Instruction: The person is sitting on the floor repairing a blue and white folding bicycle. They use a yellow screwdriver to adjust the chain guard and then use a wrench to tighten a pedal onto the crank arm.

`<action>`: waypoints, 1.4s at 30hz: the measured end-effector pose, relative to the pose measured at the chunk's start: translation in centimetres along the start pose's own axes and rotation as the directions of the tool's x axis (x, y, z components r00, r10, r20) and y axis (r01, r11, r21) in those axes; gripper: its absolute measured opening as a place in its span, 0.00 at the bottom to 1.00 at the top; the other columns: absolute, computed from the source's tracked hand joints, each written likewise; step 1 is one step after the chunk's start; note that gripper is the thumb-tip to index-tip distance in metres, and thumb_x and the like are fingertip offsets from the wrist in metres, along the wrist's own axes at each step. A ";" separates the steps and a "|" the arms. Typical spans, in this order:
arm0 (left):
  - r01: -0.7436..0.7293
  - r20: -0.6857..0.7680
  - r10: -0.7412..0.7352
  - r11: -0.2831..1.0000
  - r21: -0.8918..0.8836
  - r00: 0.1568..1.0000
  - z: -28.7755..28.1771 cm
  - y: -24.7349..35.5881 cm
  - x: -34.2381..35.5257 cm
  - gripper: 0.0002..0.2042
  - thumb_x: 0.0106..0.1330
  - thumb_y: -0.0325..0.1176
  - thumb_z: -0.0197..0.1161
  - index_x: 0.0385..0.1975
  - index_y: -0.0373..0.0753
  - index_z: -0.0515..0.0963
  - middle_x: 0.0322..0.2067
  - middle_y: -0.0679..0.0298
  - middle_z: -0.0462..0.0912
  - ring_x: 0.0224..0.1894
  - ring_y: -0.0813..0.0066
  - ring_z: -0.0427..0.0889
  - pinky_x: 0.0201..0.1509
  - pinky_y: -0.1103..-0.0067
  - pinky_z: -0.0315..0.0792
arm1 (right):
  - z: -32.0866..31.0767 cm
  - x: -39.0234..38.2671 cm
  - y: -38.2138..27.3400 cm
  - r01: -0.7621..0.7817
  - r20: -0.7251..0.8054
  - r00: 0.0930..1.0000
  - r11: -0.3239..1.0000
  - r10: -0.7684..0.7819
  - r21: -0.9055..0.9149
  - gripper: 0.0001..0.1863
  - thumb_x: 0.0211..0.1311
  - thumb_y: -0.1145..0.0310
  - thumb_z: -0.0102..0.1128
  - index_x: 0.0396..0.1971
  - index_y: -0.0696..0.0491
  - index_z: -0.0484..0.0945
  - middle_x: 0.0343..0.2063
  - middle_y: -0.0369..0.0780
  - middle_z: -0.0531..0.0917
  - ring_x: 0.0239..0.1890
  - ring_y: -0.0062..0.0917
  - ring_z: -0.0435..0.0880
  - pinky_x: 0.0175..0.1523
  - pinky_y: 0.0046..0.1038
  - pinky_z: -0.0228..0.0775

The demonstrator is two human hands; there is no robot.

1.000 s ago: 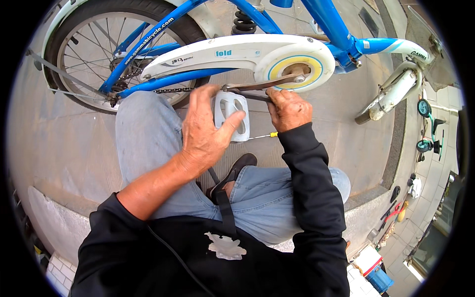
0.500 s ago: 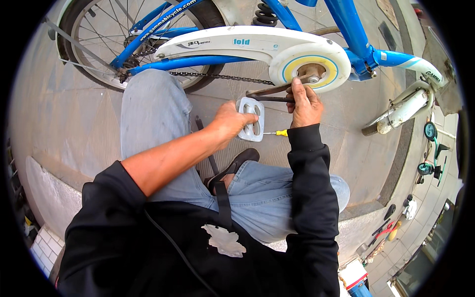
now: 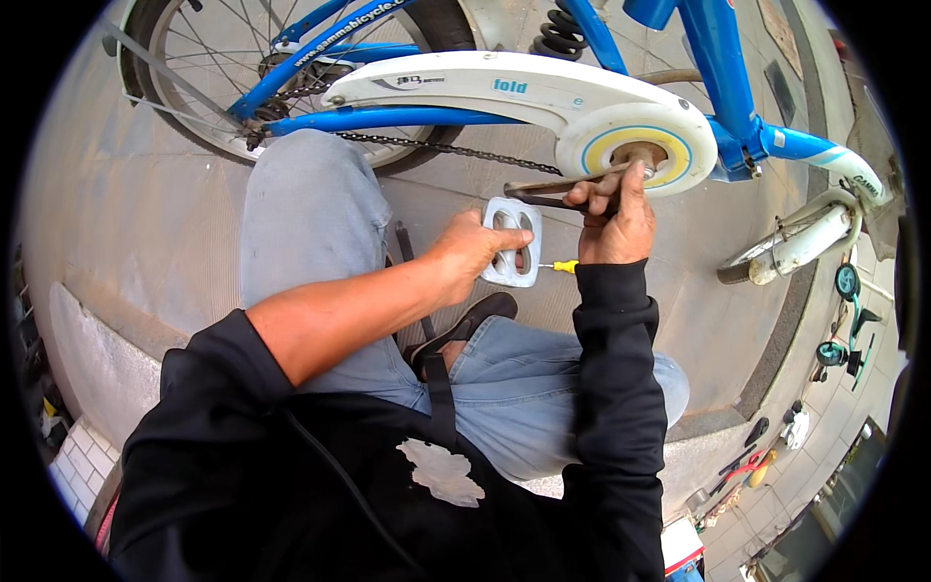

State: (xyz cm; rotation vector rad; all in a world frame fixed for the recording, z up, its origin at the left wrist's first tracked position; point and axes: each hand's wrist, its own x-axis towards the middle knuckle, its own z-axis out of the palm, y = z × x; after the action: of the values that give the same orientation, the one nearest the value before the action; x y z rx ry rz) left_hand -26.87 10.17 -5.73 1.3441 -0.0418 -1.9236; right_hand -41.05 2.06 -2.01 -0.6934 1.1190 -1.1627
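Observation:
A blue and white bicycle lies across the upper view, its white chain guard point(image 3: 485, 85) ending in a round cover with a yellow ring. My left hand point(image 3: 470, 247) is closed on a pale grey plastic pedal point(image 3: 513, 272), thumb across its face. The pedal is beside the outer end of a dark, rusty crank arm point(image 3: 543, 190); whether the two are joined cannot be made out. My right hand point(image 3: 621, 221) curls its fingers round the crank arm close to the axle at the cover's middle, with the thumb or a finger raised toward the axle.
A screwdriver point(image 3: 563, 266) with a yellow handle lies on the paving past the pedal. The drooping chain point(image 3: 446, 148) runs to the rear wheel point(image 3: 184, 87). At right are the front wheel's white fender point(image 3: 797, 250), a small teal scooter point(image 3: 851, 315) and several tools point(image 3: 742, 464).
The bicycle and both hands sit slightly farther right in the view. My right hand's fingers have shifted a little about the crank arm. My left hand keeps its hold on the pedal.

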 end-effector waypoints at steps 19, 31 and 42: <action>-0.028 -0.080 0.050 0.965 0.262 0.996 1.6 -2.7 3.6 0.15 0.53 0.26 0.70 0.38 0.32 0.73 0.27 0.58 0.80 0.23 0.71 0.81 0.23 0.75 0.75 | -2.0 1.2 -0.2 -0.030 0.272 0.960 0.993 0.059 -0.110 0.30 0.72 0.48 0.42 0.23 0.61 0.75 0.06 0.34 0.60 0.11 0.24 0.64 0.31 0.30 0.69; 0.037 0.018 -0.048 0.923 0.384 0.999 3.8 -4.8 3.9 0.16 0.57 0.32 0.68 0.41 0.34 0.72 0.30 0.60 0.80 0.28 0.71 0.82 0.24 0.74 0.79 | -1.7 1.5 -0.3 0.069 0.185 0.983 0.898 0.013 -0.434 0.22 0.67 0.55 0.56 0.26 0.63 0.79 0.11 0.37 0.71 0.14 0.20 0.70 0.24 0.23 0.66; 0.054 0.043 -0.076 0.924 0.377 0.996 3.7 -4.9 4.1 0.15 0.60 0.33 0.65 0.44 0.35 0.72 0.35 0.59 0.80 0.33 0.69 0.83 0.26 0.74 0.81 | -4.4 0.9 -0.4 0.014 -0.099 0.995 0.999 -0.019 -0.051 0.19 0.67 0.56 0.55 0.25 0.57 0.72 0.09 0.31 0.58 0.12 0.21 0.62 0.26 0.31 0.65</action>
State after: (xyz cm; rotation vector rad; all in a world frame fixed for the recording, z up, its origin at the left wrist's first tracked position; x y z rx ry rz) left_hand -33.22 9.76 -9.47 1.5525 -0.4196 -2.0818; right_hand -45.33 1.58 -3.46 -0.6908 1.2317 -1.1977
